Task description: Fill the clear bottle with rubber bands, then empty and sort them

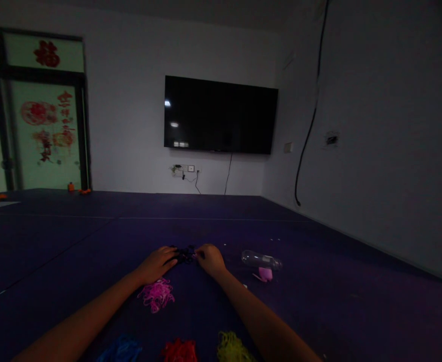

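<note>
Purple surface (196, 311) with bottle (256, 259), coloured strands (157, 295)

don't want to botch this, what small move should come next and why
Probably a gentle tug with the right hand while the left hand steadies the black tangle: left fingers touch its left end, right fingertips its right, where some pink shows.

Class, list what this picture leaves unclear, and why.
- Dark item between left hand and right hand, head view: too dim and small.
- Right hand's exact hold, head view: too small.
- Near ends of blue strands, red strands, yellow strands, head view: cut off by bottom edge.
- Any print on clear bottle, head view: too small.
</note>
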`<state>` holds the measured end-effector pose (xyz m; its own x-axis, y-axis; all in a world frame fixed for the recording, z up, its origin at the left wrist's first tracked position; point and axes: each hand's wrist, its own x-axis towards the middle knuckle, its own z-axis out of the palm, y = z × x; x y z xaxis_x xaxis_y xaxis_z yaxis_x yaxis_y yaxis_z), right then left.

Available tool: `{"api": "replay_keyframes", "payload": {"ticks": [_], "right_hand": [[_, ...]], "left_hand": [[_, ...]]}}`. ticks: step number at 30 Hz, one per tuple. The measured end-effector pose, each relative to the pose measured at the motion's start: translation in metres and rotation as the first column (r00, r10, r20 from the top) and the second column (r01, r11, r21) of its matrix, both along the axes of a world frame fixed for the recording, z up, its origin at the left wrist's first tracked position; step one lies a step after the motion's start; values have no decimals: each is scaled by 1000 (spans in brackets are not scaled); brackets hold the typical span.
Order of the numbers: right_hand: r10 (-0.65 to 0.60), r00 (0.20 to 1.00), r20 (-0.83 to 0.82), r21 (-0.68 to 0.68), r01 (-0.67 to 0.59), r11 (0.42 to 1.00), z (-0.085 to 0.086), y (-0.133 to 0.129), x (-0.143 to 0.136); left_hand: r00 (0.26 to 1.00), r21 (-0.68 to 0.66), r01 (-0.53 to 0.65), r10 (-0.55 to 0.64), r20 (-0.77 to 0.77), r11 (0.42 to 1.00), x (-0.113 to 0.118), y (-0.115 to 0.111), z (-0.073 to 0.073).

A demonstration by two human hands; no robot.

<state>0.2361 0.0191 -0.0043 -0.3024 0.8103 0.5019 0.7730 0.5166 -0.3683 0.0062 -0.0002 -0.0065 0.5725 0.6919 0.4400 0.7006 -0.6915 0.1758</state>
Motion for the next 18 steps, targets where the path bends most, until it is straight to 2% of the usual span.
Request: {"api": "replay_keyframes", "payload": {"ticks": [18], "right_hand": [[49,996,78,29,-51,998,5,-1,-5]], "left_hand": [[1000,5,18,-18,16,1000,2,-3,3]]}}
